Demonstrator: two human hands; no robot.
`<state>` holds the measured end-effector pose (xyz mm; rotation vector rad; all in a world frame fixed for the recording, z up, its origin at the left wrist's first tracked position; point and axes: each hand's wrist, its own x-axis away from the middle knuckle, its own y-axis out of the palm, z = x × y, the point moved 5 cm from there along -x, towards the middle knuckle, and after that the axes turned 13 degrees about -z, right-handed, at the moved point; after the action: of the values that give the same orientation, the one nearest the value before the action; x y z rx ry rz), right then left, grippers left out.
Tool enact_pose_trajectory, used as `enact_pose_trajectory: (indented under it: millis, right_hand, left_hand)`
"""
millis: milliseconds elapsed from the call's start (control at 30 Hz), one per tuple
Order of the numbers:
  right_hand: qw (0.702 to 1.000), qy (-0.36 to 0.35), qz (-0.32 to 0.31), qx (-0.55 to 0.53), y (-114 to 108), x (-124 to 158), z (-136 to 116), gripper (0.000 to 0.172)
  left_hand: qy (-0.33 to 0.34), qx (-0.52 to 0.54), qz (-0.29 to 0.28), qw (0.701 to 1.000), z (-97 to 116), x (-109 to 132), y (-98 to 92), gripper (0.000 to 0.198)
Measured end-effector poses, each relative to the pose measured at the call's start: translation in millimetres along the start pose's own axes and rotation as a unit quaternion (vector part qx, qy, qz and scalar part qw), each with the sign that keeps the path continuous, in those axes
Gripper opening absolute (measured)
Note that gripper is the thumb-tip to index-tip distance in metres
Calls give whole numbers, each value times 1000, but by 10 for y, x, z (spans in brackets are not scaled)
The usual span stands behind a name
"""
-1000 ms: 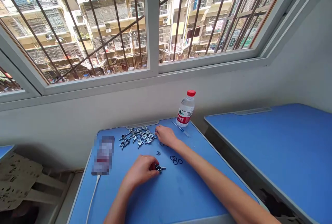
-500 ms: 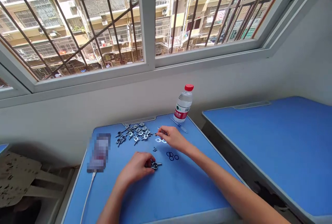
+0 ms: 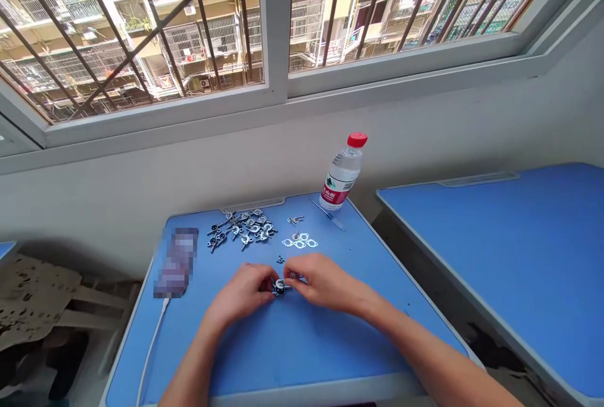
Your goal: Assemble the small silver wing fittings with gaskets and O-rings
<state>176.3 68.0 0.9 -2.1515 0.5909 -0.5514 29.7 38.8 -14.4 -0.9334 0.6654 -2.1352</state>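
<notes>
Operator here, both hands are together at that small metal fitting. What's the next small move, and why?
Probably steady the metal fitting with the left hand while the right hand brings the small metal piece onto it. The hands meet at the fitting, and the piece sits at the right fingertips beside it, though it's too small to identify.

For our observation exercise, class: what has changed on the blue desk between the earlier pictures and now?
The right hand moved from the pile of metal parts to the small metal fitting held by the left hand; both now meet there. The pile and the water bottle stayed put.
</notes>
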Motion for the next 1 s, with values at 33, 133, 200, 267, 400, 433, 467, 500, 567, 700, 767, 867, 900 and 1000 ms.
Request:
enact_pose_trajectory:
  millis: [33, 133, 200, 267, 400, 433, 467, 500, 567, 700, 767, 867, 900, 1000]
  right_hand:
    - [1000, 7, -10, 22, 34, -3, -16, 10]
    - [996, 21, -37, 81, 123, -15, -47, 11]
    - [993, 24, -49, 108, 159, -20, -60, 11]
    - [990, 28, -59, 125, 180, -22, -69, 11]
    - [985, 41, -81, 146, 207, -17, -88, 12]
    - [984, 46, -85, 151, 212, -16, -94, 13]
    - [983, 50, -89, 154, 218, -14, -102, 14]
    - [982, 55, -92, 157, 221, -12, -110, 14]
    - [981, 64, -95, 158, 222, -7, -125, 14]
    - [985, 68, -98, 127, 197, 1, -133, 18]
    - [989, 67, -85, 101, 154, -1, -104, 24]
    - [993, 80, -36, 73, 27, -11, 18, 26]
    - [994, 89, -15, 64, -32, -13, 81, 22]
    - [988, 139, 50, 37, -233, 2, 325, 13]
  left_hand:
    - [2, 0, 1, 1000, 3, 0, 1, 17]
    - [8, 1, 3, 1000, 1, -1, 14, 18]
    - [9, -3, 5, 1000, -10, -4, 27, 17]
    - [9, -9, 9, 1000, -22, -7, 36, 15]
    - [9, -19, 9, 1000, -19, -8, 44, 13]
    - [8, -21, 9, 1000, -13, -7, 43, 13]
    - [7, -23, 8, 1000, -6, -6, 43, 13]
    - [6, -25, 8, 1000, -1, -4, 41, 13]
    - [6, -27, 9, 1000, 6, -3, 39, 14]
    - [12, -27, 11, 1000, -4, -3, 43, 15]
    - [13, -28, 11, 999, -10, -2, 45, 15]
    - [12, -27, 4, 1000, -2, -1, 38, 19]
    - [10, -27, 0, 1000, 6, -1, 33, 20]
    - [6, -33, -8, 999, 39, 1, 10, 23]
